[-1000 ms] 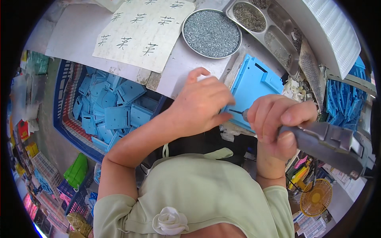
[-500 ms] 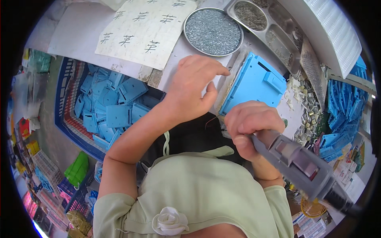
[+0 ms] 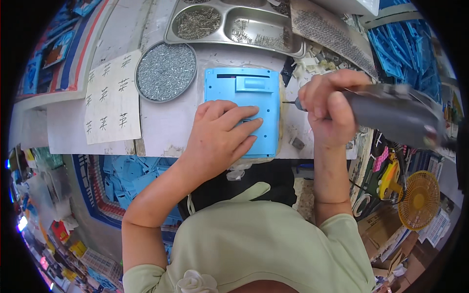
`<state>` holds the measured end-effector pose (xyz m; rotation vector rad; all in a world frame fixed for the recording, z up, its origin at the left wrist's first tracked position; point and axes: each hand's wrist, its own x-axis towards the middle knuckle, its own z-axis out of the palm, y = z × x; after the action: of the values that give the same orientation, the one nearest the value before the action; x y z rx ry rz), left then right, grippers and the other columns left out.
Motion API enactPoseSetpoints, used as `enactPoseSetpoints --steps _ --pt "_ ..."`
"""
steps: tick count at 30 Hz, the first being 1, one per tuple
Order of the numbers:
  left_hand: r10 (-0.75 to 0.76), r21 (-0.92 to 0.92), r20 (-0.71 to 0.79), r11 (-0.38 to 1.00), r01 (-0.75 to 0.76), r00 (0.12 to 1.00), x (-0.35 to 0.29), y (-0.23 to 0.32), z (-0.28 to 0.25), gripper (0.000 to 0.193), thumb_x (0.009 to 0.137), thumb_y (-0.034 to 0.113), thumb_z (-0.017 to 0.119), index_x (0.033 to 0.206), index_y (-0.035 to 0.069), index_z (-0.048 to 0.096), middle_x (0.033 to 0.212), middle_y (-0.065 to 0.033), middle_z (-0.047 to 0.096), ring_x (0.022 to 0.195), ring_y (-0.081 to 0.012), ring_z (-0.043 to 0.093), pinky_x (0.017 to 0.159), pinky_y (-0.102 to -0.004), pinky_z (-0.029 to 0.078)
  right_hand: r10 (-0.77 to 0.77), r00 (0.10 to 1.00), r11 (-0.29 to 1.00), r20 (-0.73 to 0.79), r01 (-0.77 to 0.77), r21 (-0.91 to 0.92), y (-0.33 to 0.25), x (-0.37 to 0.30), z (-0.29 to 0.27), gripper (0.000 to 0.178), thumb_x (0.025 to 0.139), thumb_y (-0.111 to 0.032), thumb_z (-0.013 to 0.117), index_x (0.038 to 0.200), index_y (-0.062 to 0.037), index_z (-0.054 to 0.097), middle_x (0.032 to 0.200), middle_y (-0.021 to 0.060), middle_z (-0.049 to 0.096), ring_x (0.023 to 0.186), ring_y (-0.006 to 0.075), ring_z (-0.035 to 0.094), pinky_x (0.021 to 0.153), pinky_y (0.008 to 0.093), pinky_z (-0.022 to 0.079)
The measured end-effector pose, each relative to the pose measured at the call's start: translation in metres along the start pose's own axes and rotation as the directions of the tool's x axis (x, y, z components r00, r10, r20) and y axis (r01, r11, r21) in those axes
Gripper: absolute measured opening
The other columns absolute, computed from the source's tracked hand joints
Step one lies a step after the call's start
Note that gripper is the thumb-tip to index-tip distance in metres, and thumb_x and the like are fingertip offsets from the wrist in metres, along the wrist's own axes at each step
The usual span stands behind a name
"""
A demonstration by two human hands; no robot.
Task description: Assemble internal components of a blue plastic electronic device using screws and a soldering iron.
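Note:
Flat on the table in front of me lies a blue plastic panel [image 3: 220, 90] with a slot and a raised rectangular block near its far edge. My left hand [image 3: 220, 134] rests on the panel's near left part, fingers spread and pointing right. In my right hand [image 3: 332, 107] is a dark grey electric screwdriver [image 3: 391, 110], gripped near its front end and tilted sideways. Its thin bit points left, close to the panel's right edge. Whether the bit touches anything I cannot tell. The fingers of my left hand hide part of the panel's middle.
Small silver screws [image 3: 166, 71] fill a round dish left of the panel. Beyond stands a steel compartment tray [image 3: 234, 43] with small metal parts. A marked paper sheet [image 3: 110, 100] lies left. More blue panels [image 3: 403, 46] are stacked far right; others [image 3: 119, 171] fill a basket below left.
My view has turned toward the panel. My left hand has come down onto it from the air. The screwdriver has swung up beside the panel, its bit now pointing left.

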<state>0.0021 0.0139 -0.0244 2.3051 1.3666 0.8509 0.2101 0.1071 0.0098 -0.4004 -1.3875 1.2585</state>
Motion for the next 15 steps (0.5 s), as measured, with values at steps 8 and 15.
enactPoseSetpoints --steps 8,15 --pt "-0.003 0.011 -0.004 1.0 0.003 1.0 -0.002 -0.001 0.001 0.036 0.075 0.014 0.078 0.111 0.012 0.074 0.123 -0.0025 0.068 0.104 -0.0261 0.059 0.096 -0.0425 0.041 0.023 0.999 1.0 0.035 -0.023 0.009 0.002 -0.01 -0.002 0.026 0.097 -0.017 0.06 0.118 -0.004 0.051 0.06 0.0022 0.045 0.052 0.0145 0.044 0.053 0.0329 0.042" --pt "-0.002 0.002 -0.026 1.0 0.002 1.0 -0.001 -0.002 0.004 0.035 0.076 0.013 0.078 0.111 0.013 0.074 0.122 -0.0027 0.068 0.104 -0.0262 0.059 0.096 -0.042 0.041 -0.044 0.999 0.999 0.02 0.043 0.029 -0.001 0.008 0.006 0.028 0.094 -0.013 0.06 0.118 -0.0025 0.052 0.06 0.0019 0.044 0.053 0.0143 0.044 0.055 0.0332 0.043"
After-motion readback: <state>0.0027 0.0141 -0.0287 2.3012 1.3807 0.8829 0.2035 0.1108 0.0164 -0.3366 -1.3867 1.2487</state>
